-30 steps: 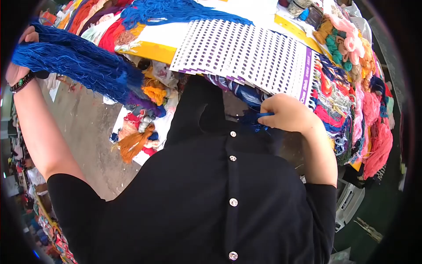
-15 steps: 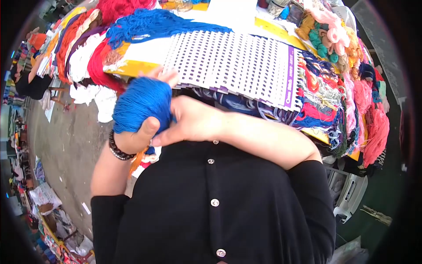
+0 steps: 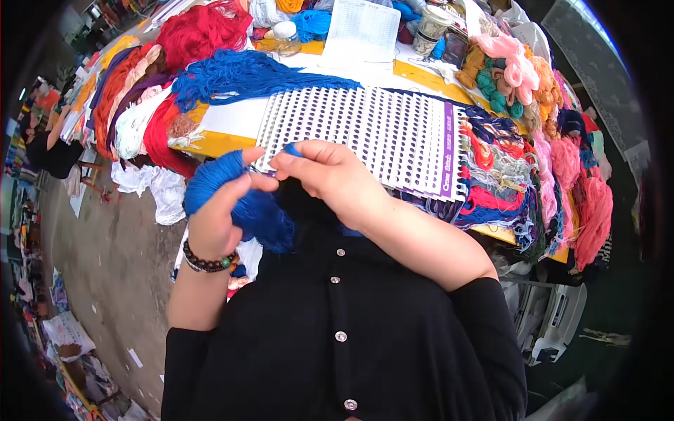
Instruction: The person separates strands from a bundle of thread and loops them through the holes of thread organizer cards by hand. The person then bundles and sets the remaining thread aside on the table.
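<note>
My left hand [image 3: 219,223], with a bead bracelet at its wrist, is closed around a bundle of blue thread [image 3: 263,214]. Part of the bundle bulges behind its fingers, and a darker, loose portion hangs below toward my shirt. My right hand [image 3: 335,177] is closed in a pinch beside it, with a small bit of blue thread showing between thumb and forefinger. The fingertips of both hands are close together in front of the table edge. Just beyond them lies a stack of white cards with punched holes [image 3: 358,130] and a purple "Cross Stitch" strip.
Loose blue thread [image 3: 239,77] and red thread [image 3: 203,35] lie across the table. Multicoloured skeins [image 3: 502,168] hang at the right. A jar [image 3: 286,38] and a written sheet [image 3: 361,31] sit at the back. Another person [image 3: 53,147] is at the far left.
The blue bundle was a smooth, compact ball at my left hand; now it is spread and drooping. My right hand has moved up and right, pinching some thread. The view has tilted up.
</note>
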Motion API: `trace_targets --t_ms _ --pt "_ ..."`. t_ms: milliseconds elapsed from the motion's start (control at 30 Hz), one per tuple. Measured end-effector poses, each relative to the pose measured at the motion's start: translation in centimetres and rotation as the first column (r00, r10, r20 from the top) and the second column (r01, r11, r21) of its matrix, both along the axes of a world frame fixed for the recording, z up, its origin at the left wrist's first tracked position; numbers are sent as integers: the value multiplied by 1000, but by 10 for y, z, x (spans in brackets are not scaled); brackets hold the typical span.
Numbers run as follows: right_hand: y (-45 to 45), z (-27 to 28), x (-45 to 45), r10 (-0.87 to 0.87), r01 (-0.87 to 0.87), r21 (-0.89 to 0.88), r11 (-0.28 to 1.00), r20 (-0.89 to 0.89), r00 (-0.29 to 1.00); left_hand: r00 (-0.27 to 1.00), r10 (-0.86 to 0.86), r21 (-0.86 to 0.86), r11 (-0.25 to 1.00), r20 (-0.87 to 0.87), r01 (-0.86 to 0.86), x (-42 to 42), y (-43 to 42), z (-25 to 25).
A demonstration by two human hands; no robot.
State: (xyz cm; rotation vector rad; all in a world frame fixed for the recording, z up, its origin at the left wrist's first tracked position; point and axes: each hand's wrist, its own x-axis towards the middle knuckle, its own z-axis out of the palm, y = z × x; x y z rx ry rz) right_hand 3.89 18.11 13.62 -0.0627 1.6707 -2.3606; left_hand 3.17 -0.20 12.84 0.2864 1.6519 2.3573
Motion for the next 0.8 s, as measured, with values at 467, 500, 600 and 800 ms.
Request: trace_targets --t_ms 467,500,600,800 --pt "21 -3 7 13 -18 -237 971 -20 1000 988 -147 261 956 41 132 7 9 -16" --pt "35 11 12 17 -5 -297 955 37 999 986 -146 372 922 79 107 3 -1 -18" --pt "98 68 39 -161 156 -64 986 -80 984 980 -173 668 741 101 62 -18 -63 -28" --pt "234 157 119 -470 797 392 459 -654 592 987 -105 721 693 118 -12 -69 -237 -59"
